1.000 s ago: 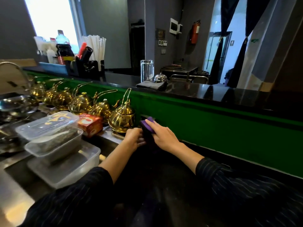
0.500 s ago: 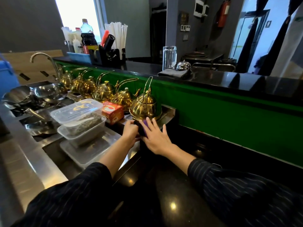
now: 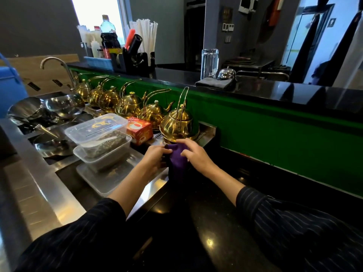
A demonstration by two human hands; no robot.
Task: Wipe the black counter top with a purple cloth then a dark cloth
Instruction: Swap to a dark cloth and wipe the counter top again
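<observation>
Head camera view, looking forward and down along a bar work area. Two forearms in dark pinstriped sleeves reach forward over a glossy black stone counter top (image 3: 212, 228) that reflects ceiling lights. Both hands meet at its far left end, just in front of the nearest polished gold metal kettle (image 3: 179, 124), the last in a row of similar kettles.

The left hand (image 3: 155, 159) is curled closed on the left edge of a soft purple cloth (image 3: 177, 156). The right hand (image 3: 195, 154) rests on the cloth's right side with fingers bent, pinching it. The cloth is bunched and raised between the hands, its lower part hanging down to the black surface. It looks as if it is being gathered or refolded, not pressed flat.

A folded dark grey cloth (image 3: 214, 83) lies well apart on the raised black ledge behind the green wall panel, beside a tall clear glass and a small silver bell.

Left of the hands sit stacked clear plastic food containers (image 3: 98, 138) and a small red tea box (image 3: 139, 130).

Judging progress: the purple-cloth stage appears to be under way. How much counter has been wiped cannot be told. The dark cloth looks untouched, so the second wipe is left.
</observation>
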